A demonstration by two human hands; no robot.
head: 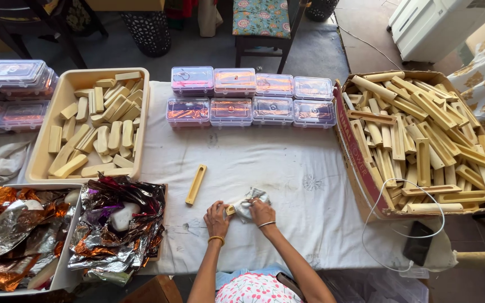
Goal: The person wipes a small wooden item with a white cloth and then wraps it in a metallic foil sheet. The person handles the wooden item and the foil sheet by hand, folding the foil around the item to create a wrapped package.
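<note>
Our left hand point(216, 217) and right hand point(262, 212) both grasp a white cloth point(247, 203) on the table point(287, 168); it mostly hides a small wooden piece point(230, 210), only its end visible.

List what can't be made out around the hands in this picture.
- Head view: small tan wooden piece, mostly hidden by the left hand and white cloth.
- Right hand: its fingertips are buried in the cloth.
- Clear plastic lidded boxes: contents blurred by glare.
</note>
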